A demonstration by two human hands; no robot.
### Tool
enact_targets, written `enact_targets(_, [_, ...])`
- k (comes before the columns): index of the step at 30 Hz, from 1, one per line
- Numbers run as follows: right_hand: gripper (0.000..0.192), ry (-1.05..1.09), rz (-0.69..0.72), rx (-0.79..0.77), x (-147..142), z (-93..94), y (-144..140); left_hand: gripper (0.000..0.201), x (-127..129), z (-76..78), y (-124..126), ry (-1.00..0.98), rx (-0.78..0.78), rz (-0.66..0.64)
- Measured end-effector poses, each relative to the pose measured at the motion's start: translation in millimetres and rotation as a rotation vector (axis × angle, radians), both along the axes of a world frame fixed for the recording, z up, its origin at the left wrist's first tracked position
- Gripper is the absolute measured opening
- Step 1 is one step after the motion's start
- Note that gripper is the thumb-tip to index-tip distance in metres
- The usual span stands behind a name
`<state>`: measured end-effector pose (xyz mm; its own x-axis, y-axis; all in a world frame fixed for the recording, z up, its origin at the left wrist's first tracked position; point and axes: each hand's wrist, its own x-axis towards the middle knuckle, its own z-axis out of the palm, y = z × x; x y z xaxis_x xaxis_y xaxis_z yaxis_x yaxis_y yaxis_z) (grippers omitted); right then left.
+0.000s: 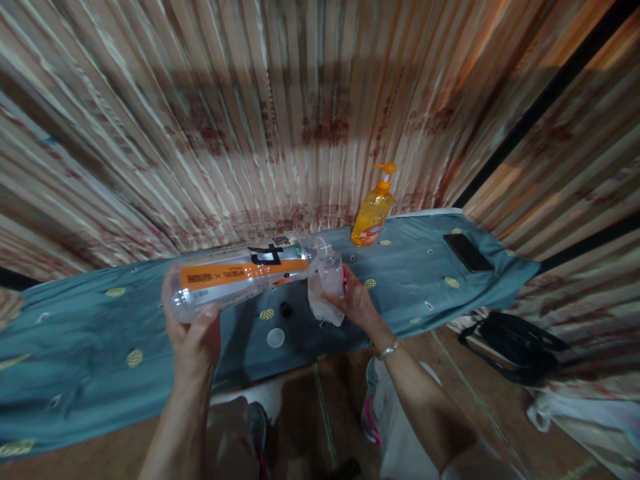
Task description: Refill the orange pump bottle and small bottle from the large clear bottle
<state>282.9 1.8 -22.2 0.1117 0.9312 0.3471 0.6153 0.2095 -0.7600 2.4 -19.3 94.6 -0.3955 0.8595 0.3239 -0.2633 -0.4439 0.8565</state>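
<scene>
The person's left forearm rises from six o'clock, wrist bent back, and the left hand (pixel 193 333) is clenched round the base of a large clear bottle (pixel 243 275) with an orange label, holding it tipped almost flat above the cloth, its mouth pointing toward three o'clock; the right arm comes in from five o'clock, a bracelet at the wrist, and the right hand (pixel 354 300) grasps a small clear bottle (pixel 331 272) upright, wrapped partly in a white tissue (pixel 324 308), its top touching the large bottle's mouth; between the hands, a white cap (pixel 275 338) and a small black cap (pixel 285 309) lie on the blue cloth (pixel 90 347); farther off, at one o'clock, stands an orange pump bottle (pixel 373 213), and at two o'clock lies a black phone (pixel 468 252).
</scene>
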Motion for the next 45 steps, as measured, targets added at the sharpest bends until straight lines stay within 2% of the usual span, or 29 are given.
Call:
enact_targets(4, [0.081,0.016,0.021,-0.066,0.5,-1.8,0.6,0.090,0.1,0.9,0.1,0.007,0.011,-0.003])
enact_targets(25, [0.077,0.027,0.020,-0.077,0.9,3.2,-0.2,0.082,-3.2,-5.3,2.1,0.004,0.030,0.000])
enact_targets(32, [0.078,0.025,0.030,-0.086,1.4,3.8,-0.2,0.088,-2.0,-3.1,1.1,0.018,0.017,0.003])
enact_targets(37, [0.078,0.016,0.006,-0.108,0.8,3.4,0.0,0.086,-0.3,-1.2,0.4,0.006,0.006,0.003])
enact_targets(45, [0.073,0.016,0.019,-0.052,1.2,2.1,-0.2,0.082,3.4,3.3,-0.1,0.001,-0.003,0.007])
